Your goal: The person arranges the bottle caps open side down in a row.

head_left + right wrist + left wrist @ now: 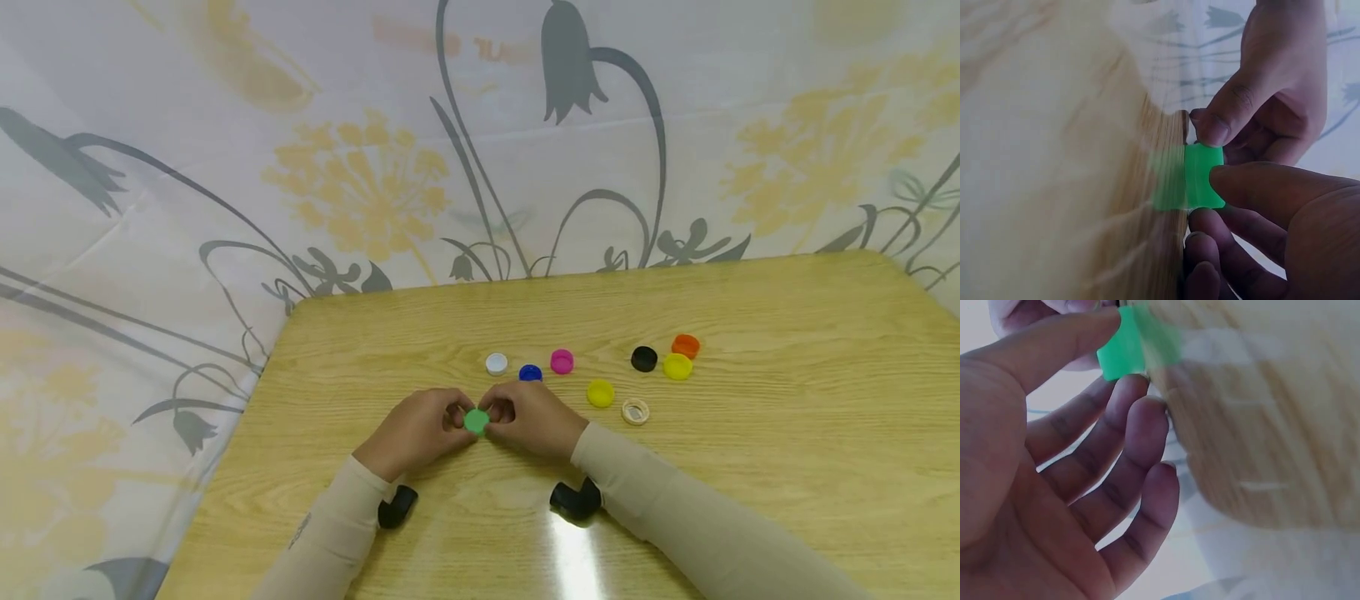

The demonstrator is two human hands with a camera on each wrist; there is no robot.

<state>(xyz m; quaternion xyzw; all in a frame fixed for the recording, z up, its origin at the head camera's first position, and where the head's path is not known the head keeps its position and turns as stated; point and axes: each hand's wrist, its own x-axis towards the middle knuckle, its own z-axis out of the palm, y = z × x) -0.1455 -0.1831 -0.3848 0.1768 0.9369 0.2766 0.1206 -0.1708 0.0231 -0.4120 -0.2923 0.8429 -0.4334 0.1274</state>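
Observation:
A round green cap (476, 422) sits low at the wooden tabletop between both hands. From the left, my left hand (420, 429) pinches its edge between thumb and fingers; the left wrist view shows that thumb on the side of the green cap (1124, 347), with the other fingers loosely curved below. My right hand (538, 417) pinches the opposite edge. In the right wrist view, thumbs and fingertips of both hands meet around the green cap (1204, 178), which stands on the table surface. A blue cap (530, 372) lies just beyond the right hand, partly hidden by it.
Behind the hands lie a white cap (497, 363) and a pink cap (562, 361). Rightward are a yellow cap (601, 393), a cream ring-like cap (635, 412), a black cap (644, 359), another yellow cap (677, 367) and an orange cap (686, 346). Patterned fabric (495, 167) hangs behind the table.

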